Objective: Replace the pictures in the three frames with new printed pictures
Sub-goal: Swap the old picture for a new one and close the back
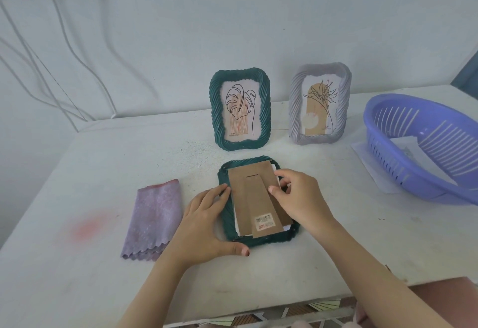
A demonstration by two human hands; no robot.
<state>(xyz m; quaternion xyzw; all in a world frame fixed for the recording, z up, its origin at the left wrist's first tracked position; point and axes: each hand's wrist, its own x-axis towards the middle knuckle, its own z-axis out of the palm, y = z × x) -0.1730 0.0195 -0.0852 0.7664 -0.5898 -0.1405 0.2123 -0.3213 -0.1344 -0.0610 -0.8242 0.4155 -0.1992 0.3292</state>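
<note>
A dark green frame [269,242] lies face down on the table in front of me. Its brown cardboard backing [248,190] with a stand flap and barcode sticker sits askew on it, with white paper showing under its edges. My left hand [207,224] rests on the frame's left side, fingers fairly straight, thumb by the lower edge. My right hand [297,198] pinches the backing's right edge. Behind stand a second green frame [216,110] and a lilac frame [293,110], each upright with a line-drawn plant picture.
A folded lilac cloth [152,219] lies left of the face-down frame. A purple slotted plastic basket [388,151] stands at the right on white paper sheets [367,157]. White cables hang on the wall at the left. The table's front edge is near my forearms.
</note>
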